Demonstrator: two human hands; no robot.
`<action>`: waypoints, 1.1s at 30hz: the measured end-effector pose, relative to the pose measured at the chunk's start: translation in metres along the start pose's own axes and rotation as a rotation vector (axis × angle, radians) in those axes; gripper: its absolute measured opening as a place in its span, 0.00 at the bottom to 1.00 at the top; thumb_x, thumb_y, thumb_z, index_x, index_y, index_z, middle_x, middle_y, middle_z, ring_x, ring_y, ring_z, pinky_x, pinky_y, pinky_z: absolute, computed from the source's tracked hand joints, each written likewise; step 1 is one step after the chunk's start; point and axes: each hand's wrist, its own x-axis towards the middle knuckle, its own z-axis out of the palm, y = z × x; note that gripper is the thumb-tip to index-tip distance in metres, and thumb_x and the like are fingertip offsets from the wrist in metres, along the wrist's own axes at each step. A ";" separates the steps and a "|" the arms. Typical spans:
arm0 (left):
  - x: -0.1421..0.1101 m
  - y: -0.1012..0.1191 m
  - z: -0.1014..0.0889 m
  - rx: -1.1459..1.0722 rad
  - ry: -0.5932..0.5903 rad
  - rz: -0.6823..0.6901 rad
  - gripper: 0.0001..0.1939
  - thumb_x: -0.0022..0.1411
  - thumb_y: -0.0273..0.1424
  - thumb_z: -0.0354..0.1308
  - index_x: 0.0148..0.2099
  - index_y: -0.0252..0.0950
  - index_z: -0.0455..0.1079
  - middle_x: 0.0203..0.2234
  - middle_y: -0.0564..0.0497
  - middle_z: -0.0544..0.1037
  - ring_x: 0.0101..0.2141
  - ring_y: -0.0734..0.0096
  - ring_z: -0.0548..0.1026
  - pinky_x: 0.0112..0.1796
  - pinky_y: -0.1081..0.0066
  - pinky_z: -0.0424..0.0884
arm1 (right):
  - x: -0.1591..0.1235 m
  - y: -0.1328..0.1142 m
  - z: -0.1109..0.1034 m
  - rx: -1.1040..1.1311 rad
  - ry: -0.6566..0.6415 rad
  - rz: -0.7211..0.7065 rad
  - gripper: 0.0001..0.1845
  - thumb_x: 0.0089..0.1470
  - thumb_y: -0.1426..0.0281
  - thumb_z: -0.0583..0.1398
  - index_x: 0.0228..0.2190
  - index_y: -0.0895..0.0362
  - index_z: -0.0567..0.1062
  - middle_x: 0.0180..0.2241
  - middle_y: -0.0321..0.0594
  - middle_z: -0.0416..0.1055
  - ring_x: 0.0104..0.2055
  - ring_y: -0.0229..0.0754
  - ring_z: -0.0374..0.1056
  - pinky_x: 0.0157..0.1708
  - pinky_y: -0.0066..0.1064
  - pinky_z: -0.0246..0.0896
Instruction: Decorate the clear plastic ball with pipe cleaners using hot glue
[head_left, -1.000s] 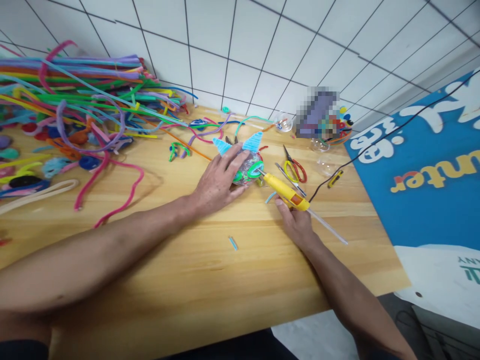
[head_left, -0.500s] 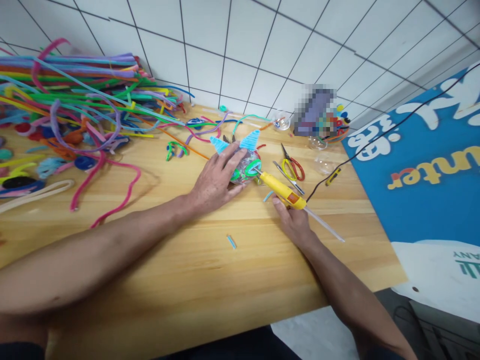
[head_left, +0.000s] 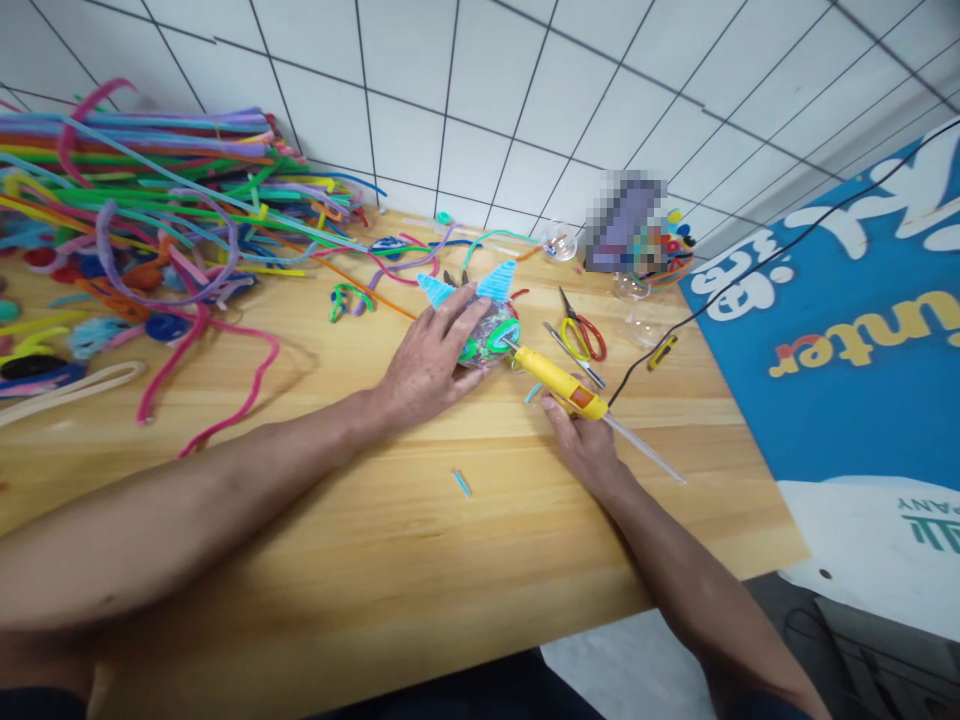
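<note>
My left hand (head_left: 435,355) is wrapped over the side of a clear plastic ball (head_left: 491,312) with blue pipe-cleaner ears (head_left: 498,281) and green oval rings on its front. The ball rests on the wooden table, partly hidden by my fingers. In my right hand (head_left: 585,440) is a yellow hot glue gun (head_left: 559,383), gripped from below. Its nozzle meets the right green ring (head_left: 503,336), and a clear glue stick (head_left: 646,450) pokes out of its back end. A short blue pipe-cleaner piece (head_left: 533,392) lies near my right thumb.
Red-and-yellow-handled scissors (head_left: 583,337) and a yellow cutter (head_left: 663,352) lie to the right. The black cord (head_left: 705,312) runs off to the upper right. Many pipe cleaners (head_left: 165,200) are heaped at the left. Another blue scrap (head_left: 461,483) lies in front of me.
The whole view has shifted slightly, so everything appears a little further left. Both hands, the ball and the glue gun keep nearly the same positions relative to each other.
</note>
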 end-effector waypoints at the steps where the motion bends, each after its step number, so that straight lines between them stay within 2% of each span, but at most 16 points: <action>1: 0.000 0.000 0.000 0.002 0.006 0.009 0.43 0.74 0.41 0.64 0.81 0.40 0.46 0.77 0.32 0.59 0.76 0.40 0.62 0.72 0.43 0.65 | 0.000 0.000 0.000 0.002 0.014 0.004 0.12 0.72 0.55 0.60 0.43 0.49 0.76 0.39 0.40 0.78 0.41 0.49 0.76 0.43 0.40 0.73; 6: 0.000 0.000 0.000 -0.010 0.011 0.012 0.42 0.74 0.40 0.63 0.81 0.40 0.47 0.76 0.32 0.60 0.75 0.40 0.62 0.72 0.43 0.65 | -0.001 0.000 0.000 -0.012 -0.003 0.013 0.15 0.73 0.53 0.59 0.43 0.50 0.77 0.39 0.40 0.78 0.40 0.48 0.75 0.42 0.40 0.73; 12: 0.000 0.001 0.001 -0.018 0.027 0.010 0.42 0.75 0.40 0.63 0.81 0.39 0.48 0.76 0.32 0.60 0.76 0.41 0.62 0.72 0.43 0.65 | 0.000 0.001 0.000 -0.021 0.029 -0.003 0.13 0.73 0.54 0.60 0.43 0.50 0.76 0.37 0.39 0.78 0.39 0.48 0.76 0.41 0.40 0.72; 17: 0.000 0.000 0.000 -0.027 0.033 0.019 0.43 0.75 0.40 0.63 0.81 0.41 0.48 0.76 0.33 0.60 0.76 0.41 0.62 0.72 0.43 0.65 | 0.000 -0.001 -0.002 -0.018 -0.016 -0.009 0.11 0.73 0.56 0.59 0.43 0.50 0.75 0.38 0.39 0.78 0.40 0.48 0.76 0.41 0.39 0.73; 26: 0.000 0.000 -0.002 -0.029 0.007 0.014 0.44 0.74 0.40 0.64 0.81 0.41 0.46 0.76 0.32 0.60 0.76 0.41 0.61 0.72 0.43 0.64 | 0.001 -0.002 -0.003 -0.039 -0.004 0.003 0.14 0.73 0.54 0.59 0.43 0.50 0.75 0.36 0.38 0.78 0.37 0.47 0.75 0.38 0.38 0.71; 33: 0.001 0.001 -0.002 0.000 0.035 0.040 0.43 0.74 0.39 0.64 0.81 0.38 0.47 0.75 0.30 0.61 0.75 0.41 0.64 0.70 0.44 0.68 | -0.002 0.002 -0.003 -0.017 0.002 0.035 0.14 0.72 0.54 0.59 0.44 0.50 0.77 0.38 0.39 0.79 0.39 0.49 0.76 0.41 0.40 0.73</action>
